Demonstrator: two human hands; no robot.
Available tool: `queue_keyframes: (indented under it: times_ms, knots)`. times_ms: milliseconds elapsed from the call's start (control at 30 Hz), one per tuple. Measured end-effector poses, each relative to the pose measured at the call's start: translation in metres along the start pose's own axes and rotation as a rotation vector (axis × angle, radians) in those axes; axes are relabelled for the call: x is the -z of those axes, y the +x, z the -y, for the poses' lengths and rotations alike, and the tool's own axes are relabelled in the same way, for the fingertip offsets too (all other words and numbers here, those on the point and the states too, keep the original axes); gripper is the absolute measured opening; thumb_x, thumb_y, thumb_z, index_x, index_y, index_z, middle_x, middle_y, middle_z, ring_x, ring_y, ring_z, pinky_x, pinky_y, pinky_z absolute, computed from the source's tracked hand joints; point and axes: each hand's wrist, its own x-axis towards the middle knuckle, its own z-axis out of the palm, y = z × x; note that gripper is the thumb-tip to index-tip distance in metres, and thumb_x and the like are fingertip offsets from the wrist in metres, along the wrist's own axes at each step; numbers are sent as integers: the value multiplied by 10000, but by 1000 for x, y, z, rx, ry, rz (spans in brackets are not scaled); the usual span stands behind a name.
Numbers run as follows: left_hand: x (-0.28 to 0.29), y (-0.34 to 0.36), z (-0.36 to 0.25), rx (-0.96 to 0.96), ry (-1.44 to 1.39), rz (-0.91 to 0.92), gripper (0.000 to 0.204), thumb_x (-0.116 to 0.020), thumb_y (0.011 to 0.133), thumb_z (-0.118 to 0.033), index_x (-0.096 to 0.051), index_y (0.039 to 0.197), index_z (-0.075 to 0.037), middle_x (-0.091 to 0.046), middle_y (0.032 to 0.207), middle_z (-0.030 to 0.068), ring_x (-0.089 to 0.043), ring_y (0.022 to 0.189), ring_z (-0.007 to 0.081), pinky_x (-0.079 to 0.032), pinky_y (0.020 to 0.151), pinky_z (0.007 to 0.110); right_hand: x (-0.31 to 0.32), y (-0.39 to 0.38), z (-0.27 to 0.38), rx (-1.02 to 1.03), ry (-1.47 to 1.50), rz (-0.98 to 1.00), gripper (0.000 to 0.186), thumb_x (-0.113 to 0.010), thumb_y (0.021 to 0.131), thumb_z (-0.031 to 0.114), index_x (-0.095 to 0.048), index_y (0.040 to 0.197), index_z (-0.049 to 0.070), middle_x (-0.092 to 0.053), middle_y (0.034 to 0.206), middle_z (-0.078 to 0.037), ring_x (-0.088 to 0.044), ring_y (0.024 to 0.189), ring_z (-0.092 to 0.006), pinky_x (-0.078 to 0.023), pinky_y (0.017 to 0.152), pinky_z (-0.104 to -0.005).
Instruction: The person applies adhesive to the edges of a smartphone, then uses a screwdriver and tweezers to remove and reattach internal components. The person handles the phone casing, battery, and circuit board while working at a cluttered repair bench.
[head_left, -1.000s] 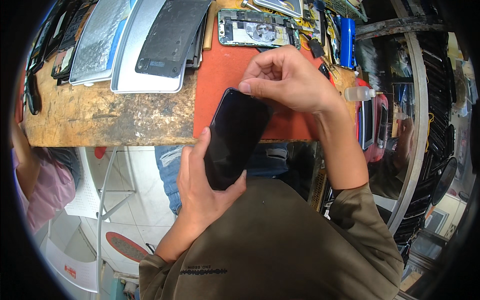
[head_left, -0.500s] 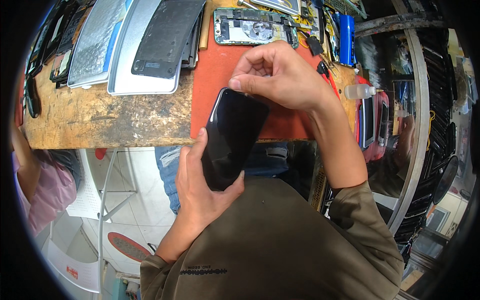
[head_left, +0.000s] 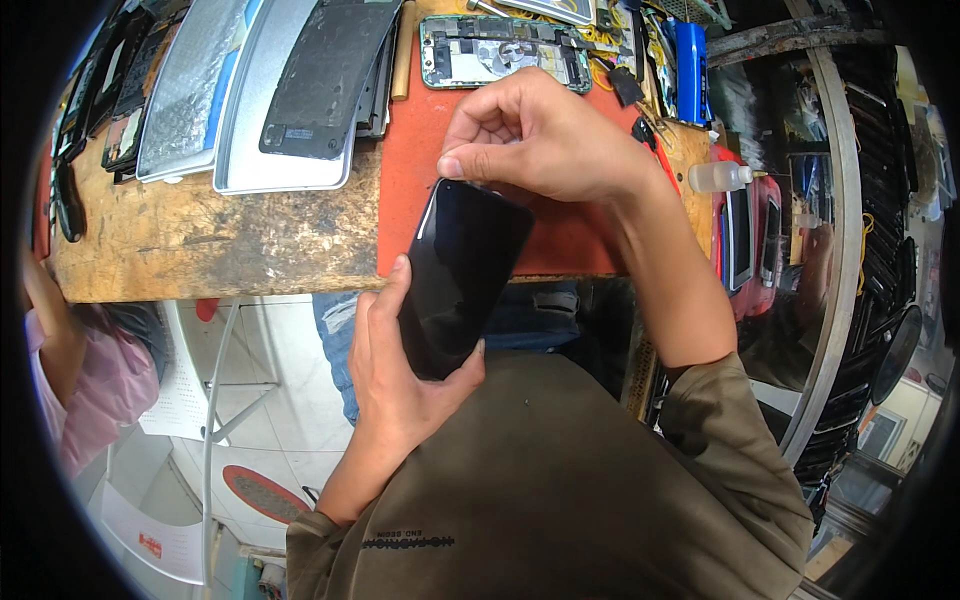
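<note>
A black smartphone with a dark, glossy screen is tilted in my left hand, the thumb along one long edge and the fingers round the lower end. Just above the phone's upper left corner, my right hand is closed in a pinch, thumb against bent fingers. Whatever that pinch holds, if anything, is too small or hidden to make out. Beneath the hands lies a red work mat. At its far edge sits an opened phone with its inner parts exposed.
White metal trays stand at the left, one bearing a loose dark phone panel. A clear bottle, red-handled pliers and a blue object lie right. Another person's pink sleeve shows at far left.
My right hand has shifted slightly left along the phone's top edge, still pinched. The left hand keeps its hold on the phone. The whole view has moved a little.
</note>
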Motion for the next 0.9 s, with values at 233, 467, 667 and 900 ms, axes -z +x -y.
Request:
queue_keyframes:
  times_ms: [233,467,667,900]
  knots:
    - [1,-5,-2,109,8,45,1040,-915,637,-58,-429,1552,42,-596,1333,245,-628,1222,401,-485,1073,441,5,12,10,61,-142,125,183,-833,946,161,-785,958,-15,-687,708,-4,-620,644,-58,-491,575,-248]
    - [-3,-8,0,116,-43,16,1029,-910,673,-60,-406,1562,50,-548,1450,229,-566,1368,346,-420,1177,420,12,-3,9,144,-50,-169,407,-735,1029,406,-788,993,4,-748,852,-64,-670,735,-94,-532,652,-261]
    - [1,-8,-7,114,-240,-15,1092,-901,695,-53,-306,1605,60,-475,1518,228,-485,1439,319,-359,1226,418,17,-60,3,-9,138,-276,490,-530,1151,390,-736,1207,-51,-753,907,-39,-669,753,-71,-529,656,-229]
    - [-2,6,-18,81,-350,-13,1067,-915,715,-120,-334,1590,63,-525,1479,238,-547,1388,321,-416,1186,420,-20,-101,-1,92,374,-153,341,-688,1084,351,-737,1081,13,-705,859,12,-624,733,-39,-518,661,-214]
